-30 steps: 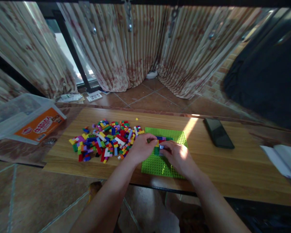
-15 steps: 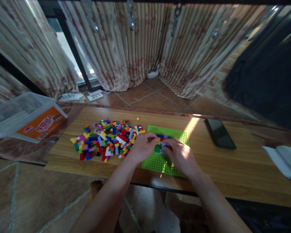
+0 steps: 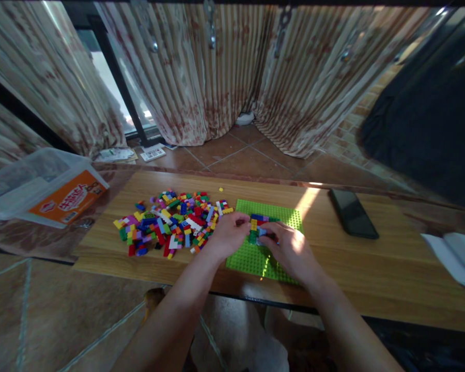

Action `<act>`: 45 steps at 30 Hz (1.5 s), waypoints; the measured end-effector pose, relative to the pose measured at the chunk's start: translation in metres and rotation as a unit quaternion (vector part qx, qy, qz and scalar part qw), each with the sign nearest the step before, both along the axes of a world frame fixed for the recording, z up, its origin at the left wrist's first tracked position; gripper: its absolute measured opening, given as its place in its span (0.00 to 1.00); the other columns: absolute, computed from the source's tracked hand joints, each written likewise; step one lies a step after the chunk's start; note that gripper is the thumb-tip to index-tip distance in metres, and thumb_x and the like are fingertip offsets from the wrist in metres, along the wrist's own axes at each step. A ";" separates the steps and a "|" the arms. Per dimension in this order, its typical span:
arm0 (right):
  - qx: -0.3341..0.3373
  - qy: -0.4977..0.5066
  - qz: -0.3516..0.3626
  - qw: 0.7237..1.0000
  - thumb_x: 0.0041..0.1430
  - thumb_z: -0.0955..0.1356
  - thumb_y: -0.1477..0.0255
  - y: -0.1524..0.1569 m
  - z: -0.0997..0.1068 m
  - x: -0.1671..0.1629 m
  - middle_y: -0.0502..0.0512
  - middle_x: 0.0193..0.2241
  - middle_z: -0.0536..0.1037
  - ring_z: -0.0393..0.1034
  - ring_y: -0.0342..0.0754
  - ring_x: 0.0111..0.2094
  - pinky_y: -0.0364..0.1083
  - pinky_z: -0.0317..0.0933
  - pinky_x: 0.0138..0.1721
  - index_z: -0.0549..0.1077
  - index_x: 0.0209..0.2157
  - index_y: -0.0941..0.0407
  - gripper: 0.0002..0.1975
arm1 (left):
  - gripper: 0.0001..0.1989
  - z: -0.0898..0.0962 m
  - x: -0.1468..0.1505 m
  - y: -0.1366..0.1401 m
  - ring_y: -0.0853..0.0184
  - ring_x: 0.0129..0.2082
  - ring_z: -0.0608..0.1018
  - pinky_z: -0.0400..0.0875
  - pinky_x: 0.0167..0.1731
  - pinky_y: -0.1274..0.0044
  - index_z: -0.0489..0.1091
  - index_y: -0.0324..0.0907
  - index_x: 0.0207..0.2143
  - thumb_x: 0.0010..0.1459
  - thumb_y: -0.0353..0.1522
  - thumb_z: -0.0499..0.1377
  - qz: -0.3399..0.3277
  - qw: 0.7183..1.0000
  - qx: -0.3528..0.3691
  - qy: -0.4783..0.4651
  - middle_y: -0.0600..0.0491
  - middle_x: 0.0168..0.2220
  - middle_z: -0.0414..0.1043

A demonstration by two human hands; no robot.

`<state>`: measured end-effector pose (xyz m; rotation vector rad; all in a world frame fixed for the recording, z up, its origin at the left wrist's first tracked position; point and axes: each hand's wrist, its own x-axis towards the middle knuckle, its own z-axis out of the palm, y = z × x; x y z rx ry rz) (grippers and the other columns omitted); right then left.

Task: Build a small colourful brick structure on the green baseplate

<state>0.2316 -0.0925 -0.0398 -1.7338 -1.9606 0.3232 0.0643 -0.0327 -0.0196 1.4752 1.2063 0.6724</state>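
On the green baseplate [image 3: 248, 263] a small build of bricks stands between my hands. It has a dark blue brick [image 3: 257, 217] along the back, a yellow brick [image 3: 253, 224] on its left and a green brick [image 3: 252, 237] nearer me. My left hand [image 3: 231, 232] is at the left side of the yellow brick, fingers curved and a little apart, with nothing visible in them. From the right, my right hand [image 3: 290, 247] pinches a light blue brick [image 3: 262, 232] down at the build. Its fingers partly hide that brick and the build's right side.
A heap of loose mixed bricks [image 3: 178, 222] spreads over the wooden table [image 3: 399, 268] to the left. A lone yellow piece [image 3: 220, 189] lies behind it. Further left stands a clear plastic box [image 3: 50, 170] with an orange label. A black phone [image 3: 352, 213] and white paper [image 3: 453, 258] lie right.
The fingers of my left hand have drawn slightly away from the build, so the yellow brick shows more fully. My right hand stays at nearly the same place.
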 end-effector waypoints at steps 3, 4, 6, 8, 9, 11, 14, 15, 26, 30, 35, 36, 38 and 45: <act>-0.002 -0.022 -0.049 0.999 0.60 0.66 0.66 0.000 0.003 -0.010 0.52 0.33 0.79 0.72 0.47 0.33 0.44 0.62 0.34 0.76 0.40 0.54 0.10 | 0.08 -0.002 0.000 0.000 0.70 0.27 0.73 0.67 0.30 0.79 0.75 0.36 0.35 0.53 0.26 0.57 -0.010 1.000 0.026 0.010 0.54 0.27 0.74; -0.005 -0.030 -0.065 0.997 0.60 0.66 0.66 0.000 0.004 -0.015 0.53 0.32 0.79 0.72 0.47 0.32 0.44 0.61 0.33 0.76 0.39 0.54 0.10 | 0.08 -0.002 0.000 -0.001 0.70 0.28 0.74 0.67 0.31 0.79 0.75 0.36 0.34 0.53 0.26 0.57 -0.015 0.999 0.032 0.012 0.54 0.27 0.74; -0.013 -0.046 -0.088 0.995 0.60 0.65 0.66 0.001 0.007 -0.022 0.53 0.31 0.79 0.72 0.46 0.31 0.43 0.60 0.32 0.77 0.38 0.55 0.10 | 0.08 -0.002 0.000 0.000 0.70 0.28 0.74 0.67 0.31 0.79 0.75 0.36 0.34 0.53 0.26 0.57 -0.025 0.999 0.039 0.015 0.53 0.27 0.75; -0.019 -0.053 -0.102 0.993 0.60 0.65 0.68 0.002 0.009 -0.028 0.53 0.30 0.79 0.72 0.46 0.30 0.43 0.59 0.31 0.77 0.38 0.55 0.10 | 0.08 -0.002 0.000 0.000 0.70 0.28 0.74 0.67 0.32 0.79 0.75 0.36 0.35 0.54 0.26 0.56 -0.032 0.998 0.044 0.018 0.52 0.28 0.75; -0.020 -0.052 -0.108 0.993 0.60 0.64 0.68 0.002 0.010 -0.030 0.53 0.30 0.79 0.72 0.46 0.30 0.43 0.59 0.31 0.77 0.38 0.55 0.10 | 0.09 -0.002 -0.001 0.000 0.70 0.29 0.74 0.68 0.32 0.78 0.75 0.36 0.35 0.54 0.25 0.56 -0.034 0.998 0.046 0.020 0.52 0.29 0.76; -0.019 -0.048 -0.123 0.991 0.59 0.64 0.69 0.003 0.011 -0.032 0.54 0.31 0.79 0.72 0.46 0.30 0.43 0.59 0.31 0.78 0.37 0.55 0.11 | 0.09 -0.002 -0.001 0.000 0.69 0.29 0.74 0.68 0.33 0.78 0.75 0.36 0.35 0.54 0.26 0.56 -0.032 0.998 0.049 0.025 0.52 0.29 0.76; -0.027 -0.033 -0.143 0.989 0.58 0.64 0.69 0.003 0.011 -0.032 0.54 0.32 0.80 0.72 0.46 0.29 0.43 0.60 0.31 0.78 0.37 0.55 0.12 | 0.09 0.000 -0.002 0.000 0.68 0.30 0.75 0.69 0.34 0.77 0.75 0.36 0.36 0.54 0.26 0.56 -0.028 0.998 0.048 0.029 0.51 0.31 0.77; -0.034 -0.025 -0.147 0.988 0.58 0.64 0.68 0.004 0.012 -0.031 0.54 0.32 0.81 0.72 0.46 0.28 0.43 0.59 0.30 0.79 0.37 0.54 0.12 | 0.09 0.000 -0.003 0.000 0.68 0.31 0.76 0.70 0.34 0.77 0.75 0.36 0.37 0.54 0.26 0.56 -0.028 0.998 0.046 0.029 0.51 0.31 0.77; -0.096 0.032 -0.174 0.979 0.54 0.67 0.66 0.007 0.013 -0.024 0.48 0.23 0.79 0.70 0.44 0.23 0.42 0.58 0.26 0.78 0.35 0.52 0.10 | 0.10 -0.001 -0.003 0.003 0.67 0.33 0.77 0.71 0.37 0.76 0.75 0.35 0.38 0.55 0.26 0.57 -0.023 0.997 0.053 0.058 0.49 0.33 0.78; -0.102 0.029 -0.171 0.980 0.53 0.67 0.66 0.008 0.017 -0.024 0.47 0.23 0.79 0.70 0.43 0.23 0.42 0.58 0.26 0.79 0.34 0.52 0.09 | 0.10 -0.001 -0.003 0.002 0.66 0.33 0.77 0.71 0.38 0.75 0.75 0.34 0.39 0.55 0.26 0.57 -0.020 0.996 0.052 0.063 0.49 0.32 0.77; -0.096 0.027 -0.170 0.980 0.52 0.67 0.66 0.008 0.021 -0.024 0.47 0.23 0.79 0.71 0.43 0.23 0.42 0.59 0.27 0.80 0.32 0.51 0.09 | 0.09 -0.001 -0.004 0.002 0.67 0.33 0.77 0.71 0.38 0.75 0.75 0.35 0.38 0.55 0.27 0.57 -0.018 0.997 0.057 0.057 0.50 0.32 0.77; -0.099 0.025 -0.170 0.980 0.52 0.67 0.66 0.008 0.021 -0.025 0.48 0.23 0.79 0.71 0.43 0.23 0.42 0.59 0.26 0.80 0.32 0.51 0.09 | 0.09 -0.001 -0.004 0.002 0.67 0.33 0.77 0.71 0.38 0.76 0.75 0.36 0.37 0.56 0.27 0.57 -0.017 0.996 0.058 0.058 0.50 0.32 0.77; -0.105 0.012 -0.169 0.980 0.52 0.67 0.66 0.009 0.021 -0.025 0.48 0.24 0.80 0.72 0.43 0.23 0.42 0.59 0.26 0.80 0.31 0.51 0.09 | 0.09 -0.001 -0.004 0.002 0.67 0.33 0.77 0.71 0.38 0.75 0.75 0.36 0.37 0.56 0.28 0.57 -0.018 0.996 0.060 0.061 0.50 0.31 0.77; -0.092 -0.034 -0.152 0.983 0.52 0.67 0.68 0.010 0.019 -0.029 0.50 0.22 0.80 0.72 0.45 0.23 0.43 0.59 0.25 0.80 0.29 0.52 0.09 | 0.09 0.000 -0.004 0.001 0.66 0.34 0.77 0.71 0.39 0.74 0.75 0.36 0.37 0.55 0.28 0.57 -0.024 0.995 0.066 0.070 0.50 0.31 0.77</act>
